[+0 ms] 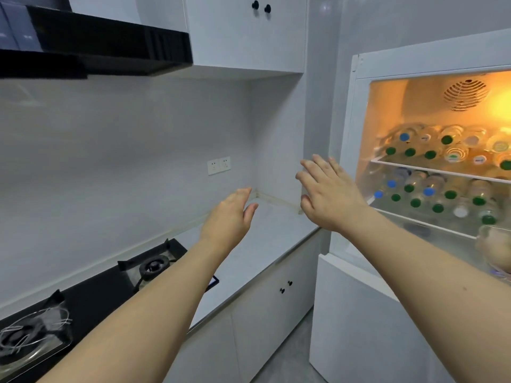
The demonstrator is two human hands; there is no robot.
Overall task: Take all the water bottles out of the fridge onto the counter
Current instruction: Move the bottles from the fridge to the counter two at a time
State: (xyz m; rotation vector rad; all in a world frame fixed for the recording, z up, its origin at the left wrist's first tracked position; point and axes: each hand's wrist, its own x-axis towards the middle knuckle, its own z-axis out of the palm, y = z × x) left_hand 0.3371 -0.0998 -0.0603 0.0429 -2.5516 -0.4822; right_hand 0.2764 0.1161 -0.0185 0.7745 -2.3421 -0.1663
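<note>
Left hand hangs over the pale counter, fingers loosely spread, holding nothing. Right hand is raised beside the open fridge, fingers straight, empty. Water bottles lie stacked on two lit shelves, caps outward; labels too blurred to read

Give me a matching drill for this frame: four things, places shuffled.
Things:
1. bottles
2. stove
3. left hand
4. sockets

Places:
A. on the wall
B. above the counter, holding nothing
C. lying on the fridge shelves
D. left of the counter's bare part

Pairs: 1-C, 2-D, 3-B, 4-A
</note>
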